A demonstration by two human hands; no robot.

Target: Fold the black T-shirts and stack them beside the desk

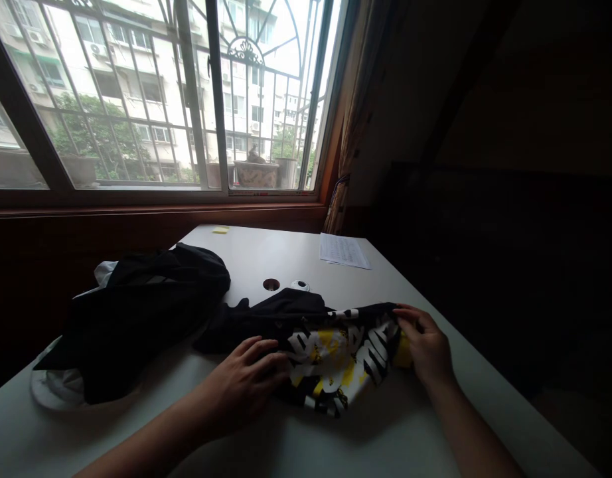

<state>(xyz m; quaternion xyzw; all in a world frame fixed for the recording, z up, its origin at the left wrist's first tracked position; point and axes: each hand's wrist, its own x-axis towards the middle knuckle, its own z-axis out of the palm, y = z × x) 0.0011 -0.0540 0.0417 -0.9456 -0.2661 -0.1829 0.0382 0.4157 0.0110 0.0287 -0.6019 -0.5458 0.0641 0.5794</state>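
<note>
A black garment (pixel 330 358) with white and yellow lettering lies across the white table in front of me, its kind hidden by folds. My right hand (pixel 428 345) pinches its upper right corner, thumb and fingers closed on the cloth. At the garment's left part is my left hand (pixel 259 375), fingers curled over the fabric, with the thumb mostly out of sight. Plain black cloth (pixel 266 315) of the same piece stretches out beyond my left fingers. The right end looks slightly raised, with shadow beneath.
A heap of black clothing (pixel 151 305) with white cloth (pixel 64 385) under it lies on the left of the table (pixel 266 249). Farther back are a cable hole (pixel 271 285), its round cover (pixel 300 285), paper sheets (pixel 343 250) and a yellow note (pixel 220 230). A barred window stands behind.
</note>
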